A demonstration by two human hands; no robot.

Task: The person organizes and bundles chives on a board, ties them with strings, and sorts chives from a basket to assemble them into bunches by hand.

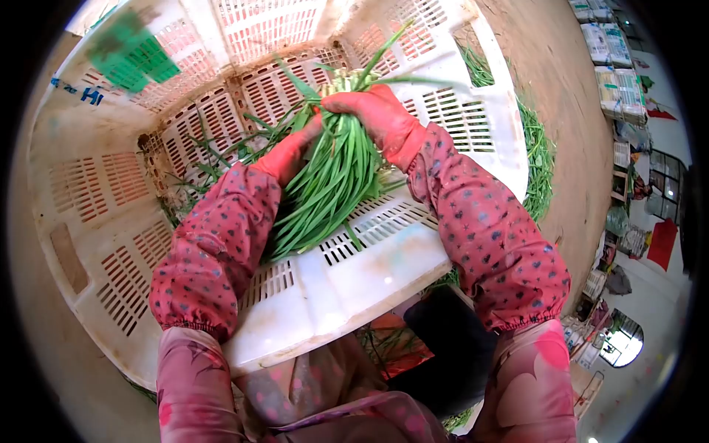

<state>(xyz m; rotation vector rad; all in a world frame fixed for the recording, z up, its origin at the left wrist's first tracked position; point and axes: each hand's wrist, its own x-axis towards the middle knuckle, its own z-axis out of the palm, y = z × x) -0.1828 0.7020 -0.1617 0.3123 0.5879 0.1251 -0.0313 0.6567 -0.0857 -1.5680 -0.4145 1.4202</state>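
A bunch of long green garlic chives (332, 177) is held over the near side of a large white plastic crate (325, 310). Its pale stem ends point away from me and its leaves hang toward me over the slotted wall. My right hand (380, 122), in an orange-red glove, is closed around the bunch just below the stem ends. From the other side my left hand (292, 151), gloved alike, grips the bunch, its fingers partly hidden behind the leaves. A few loose leaves stick out above my hands.
Loose green leaves (207, 166) lie inside the crate, which has a green patch (133, 55) on its far left wall. More greens (539, 162) lie on the brown floor (580, 96) at right. Stacked packages (617, 88) stand farther right.
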